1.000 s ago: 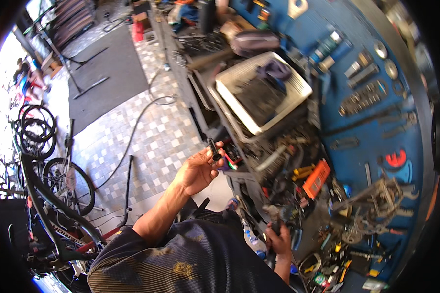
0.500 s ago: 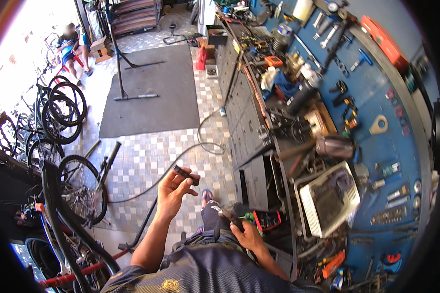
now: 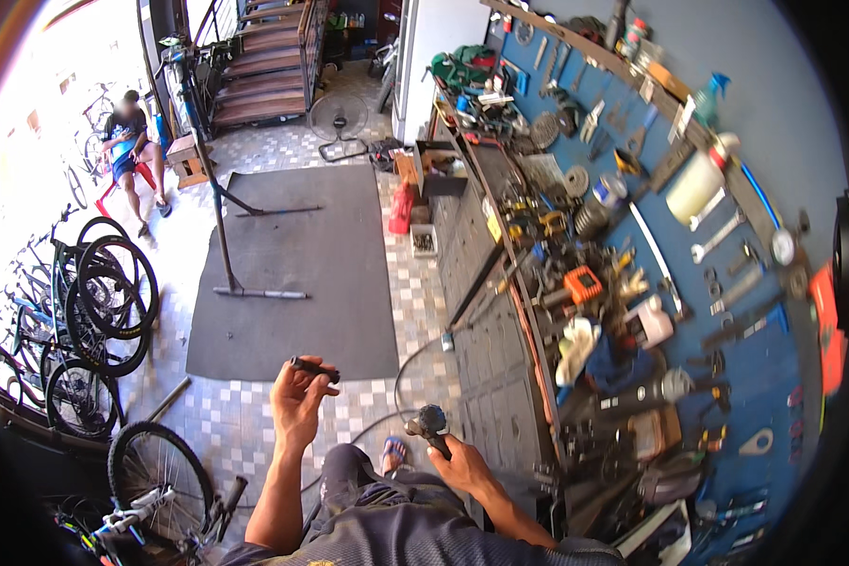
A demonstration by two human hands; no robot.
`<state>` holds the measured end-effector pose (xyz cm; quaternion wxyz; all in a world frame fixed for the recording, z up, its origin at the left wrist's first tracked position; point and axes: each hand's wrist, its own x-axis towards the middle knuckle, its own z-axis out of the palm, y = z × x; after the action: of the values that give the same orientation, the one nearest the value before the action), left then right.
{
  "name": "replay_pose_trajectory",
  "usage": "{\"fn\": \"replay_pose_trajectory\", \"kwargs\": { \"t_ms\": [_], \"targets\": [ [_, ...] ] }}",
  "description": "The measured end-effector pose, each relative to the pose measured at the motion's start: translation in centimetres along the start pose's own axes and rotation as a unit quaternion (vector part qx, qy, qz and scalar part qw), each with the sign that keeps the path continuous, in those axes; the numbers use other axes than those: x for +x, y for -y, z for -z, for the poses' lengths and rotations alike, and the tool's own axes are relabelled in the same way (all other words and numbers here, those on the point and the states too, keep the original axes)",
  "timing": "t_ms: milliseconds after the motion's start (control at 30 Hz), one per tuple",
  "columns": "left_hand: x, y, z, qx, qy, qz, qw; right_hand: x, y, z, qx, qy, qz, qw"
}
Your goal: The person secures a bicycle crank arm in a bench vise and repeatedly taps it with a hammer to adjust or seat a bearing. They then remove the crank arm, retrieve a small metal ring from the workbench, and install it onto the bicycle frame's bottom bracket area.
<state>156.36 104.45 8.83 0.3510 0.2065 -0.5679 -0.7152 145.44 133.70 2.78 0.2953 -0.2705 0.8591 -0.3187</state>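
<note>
My left hand is raised over the floor near the edge of the dark mat, its fingers and thumb closed on a short black cylinder. The cylinder lies roughly crosswise in the fingertips, and I cannot make out its exact kind. Lower and to the right, my right hand is wrapped around the handle of a dark tool with a rounded head. Its head points up and away from me. The two held things are apart.
A long tool bench with drawers runs along my right, crowded with tools. Bicycles and wheels stand at the left. Ahead, a repair stand rises from the grey mat. A hose curls on the floor. A person sits far left.
The view has swung up and shows more of the stairs and far floor. Both hands keep their holds; the right hand's tool now stands clear of my leg, over the floor.
</note>
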Motion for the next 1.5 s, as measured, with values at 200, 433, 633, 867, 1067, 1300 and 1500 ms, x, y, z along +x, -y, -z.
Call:
{"fn": "replay_pose_trajectory", "kwargs": {
  "t_ms": [200, 433, 633, 867, 1067, 1300, 1500],
  "targets": [
    [16.7, 4.3, 2.8, -0.008, -0.011, 0.01, 1.0, 19.2, 6.1, 4.1, -0.002, -0.042, 0.041, 0.998],
    [41.6, 4.7, 5.5, 0.005, 0.053, 0.0, 0.999, 38.9, 14.4, 3.4, 0.045, -0.075, -0.038, 0.995],
    [62.7, 2.3, 4.3, 0.052, 0.143, -0.027, 0.988, 51.9, 19.5, 5.6, 0.063, -0.114, -0.024, 0.991],
    [85.2, 6.2, 1.6, 0.112, 0.202, -0.055, 0.971, 70.3, 20.4, 7.3, 0.034, -0.124, -0.116, 0.985],
    [103.1, 9.4, -0.7, 0.114, 0.19, -0.028, 0.975, 88.6, 23.7, 12.8, 0.01, -0.156, -0.065, 0.986],
    [121.1, 12.5, -2.1, 0.083, 0.168, 0.0, 0.982, 105.9, 29.9, 21.7, -0.012, -0.163, -0.038, 0.986],
    [138.6, 17.1, -6.7, 0.091, 0.29, -0.002, 0.953, 118.6, 31.0, 22.6, 0.006, -0.242, -0.08, 0.967]
  ]
}}
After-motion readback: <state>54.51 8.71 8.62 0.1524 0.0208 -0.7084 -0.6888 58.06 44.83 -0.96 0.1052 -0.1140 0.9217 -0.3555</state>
